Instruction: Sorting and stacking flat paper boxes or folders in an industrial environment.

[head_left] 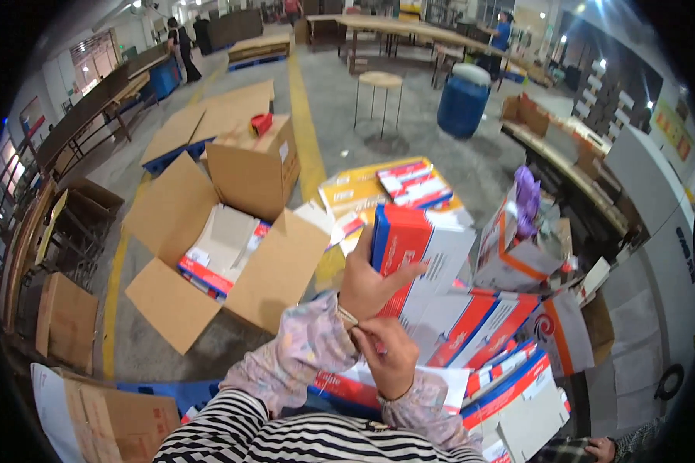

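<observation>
My left hand (371, 285) is closed round the left edge of a red, white and blue flat carton (404, 239), its thumb across the front. That carton stands upright among several like cartons (479, 328) in front of me. My right hand (390, 355) is closed in a pinch at my left wrist, beside a thin beige band (348, 315) and the cuff of the floral sleeve (313, 339). What its fingertips hold is hidden. More cartons (517, 397) lie close by on the right, at a slant.
On the left an open brown box (270, 270) holds similar cartons. Behind it stands a closed box (252, 170) with a red tape dispenser (261, 123) on top. A white box (510, 255) with purple wrapping is at right. Another person's hand (601, 449) shows lower right.
</observation>
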A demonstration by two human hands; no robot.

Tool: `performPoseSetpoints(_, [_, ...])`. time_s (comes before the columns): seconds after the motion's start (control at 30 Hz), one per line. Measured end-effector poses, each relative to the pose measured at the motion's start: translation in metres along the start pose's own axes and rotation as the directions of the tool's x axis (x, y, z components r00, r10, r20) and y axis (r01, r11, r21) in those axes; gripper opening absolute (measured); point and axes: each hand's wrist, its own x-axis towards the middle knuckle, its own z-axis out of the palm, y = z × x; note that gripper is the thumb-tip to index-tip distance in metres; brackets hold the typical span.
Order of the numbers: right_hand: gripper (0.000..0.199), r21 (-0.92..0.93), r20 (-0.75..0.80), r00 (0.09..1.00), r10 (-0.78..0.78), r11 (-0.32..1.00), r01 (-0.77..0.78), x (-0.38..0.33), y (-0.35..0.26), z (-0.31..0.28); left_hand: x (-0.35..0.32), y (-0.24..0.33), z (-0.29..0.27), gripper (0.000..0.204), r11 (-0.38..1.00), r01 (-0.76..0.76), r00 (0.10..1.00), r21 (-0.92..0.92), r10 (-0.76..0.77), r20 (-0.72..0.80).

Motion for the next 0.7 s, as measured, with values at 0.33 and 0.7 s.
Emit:
performPoseSetpoints(0.33, [0.01,-0.082,0.087,0.996,0.015,0.997,-0.008,0.007,-0.002,-0.005,0.001,-0.006,-0.001,0.059,0.996,0.001,0.999,0.087,0.003,-0.049])
performPoseSetpoints(0.7, [0.017,-0.229,0.09,0.995,-0.04,0.972,0.06,-0.001,0.003,0.002,0.003,0.0,-0.003,0.064,0.995,0.069,0.997,0.07,-0.071,0.023])
